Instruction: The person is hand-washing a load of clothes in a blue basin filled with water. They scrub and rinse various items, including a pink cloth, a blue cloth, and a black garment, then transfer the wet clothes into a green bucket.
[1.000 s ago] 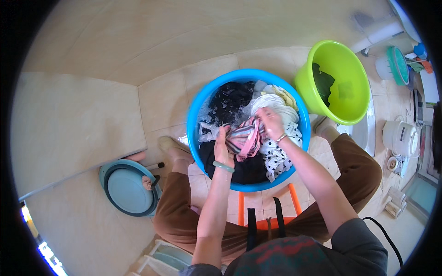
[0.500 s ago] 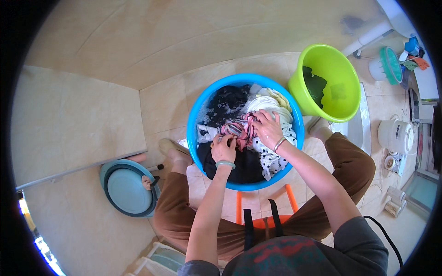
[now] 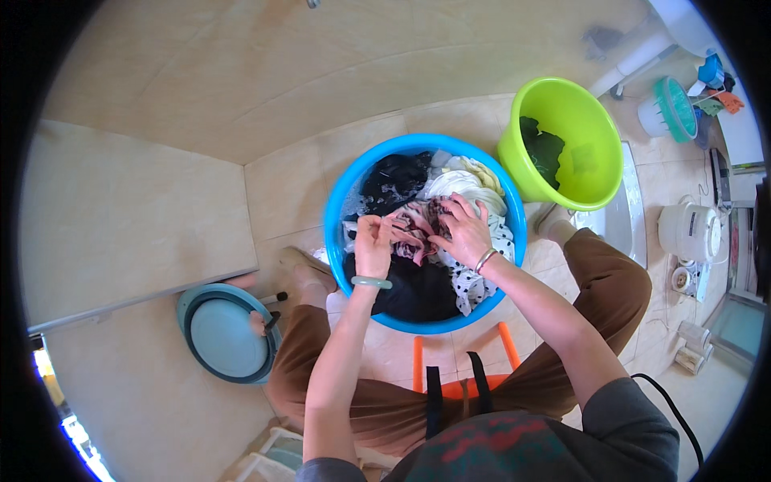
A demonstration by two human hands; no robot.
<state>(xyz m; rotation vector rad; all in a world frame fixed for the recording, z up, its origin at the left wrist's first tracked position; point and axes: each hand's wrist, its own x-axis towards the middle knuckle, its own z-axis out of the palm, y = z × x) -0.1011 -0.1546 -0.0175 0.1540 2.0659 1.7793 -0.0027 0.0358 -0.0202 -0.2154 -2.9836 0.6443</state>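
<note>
A wide blue basin [image 3: 336, 277] of wet clothes and water stands between my legs. In its middle is a bunched pink striped garment [image 3: 416, 241]. My right hand [image 3: 468, 234], with a bangle at the wrist, curls its fingers over the garment's right side. My left hand [image 3: 374, 247], wearing a pale green bangle, pinches at its left edge, slightly raised; its fingertips are partly hidden. Black cloth [image 3: 418, 287] lies below both hands, dark cloth [image 3: 395, 178] soaks at the far left, and white polka-dot cloth [image 3: 480, 277] and white cloth [image 3: 466, 186] fill the right side.
Touching the basin at the far right is a lime green tub [image 3: 598, 128] holding dark green cloth [image 3: 543, 151]. A grey-blue basin [image 3: 229, 341] leans at the left. An orange stool [image 3: 460, 387] is under me. A white bucket [image 3: 689, 233] stands farther right.
My left hand has moved left and up, fingers now pinched at the garment's edge. My right hand stays on the garment, which has been shifted and bunched differently. The view has tilted slightly.
</note>
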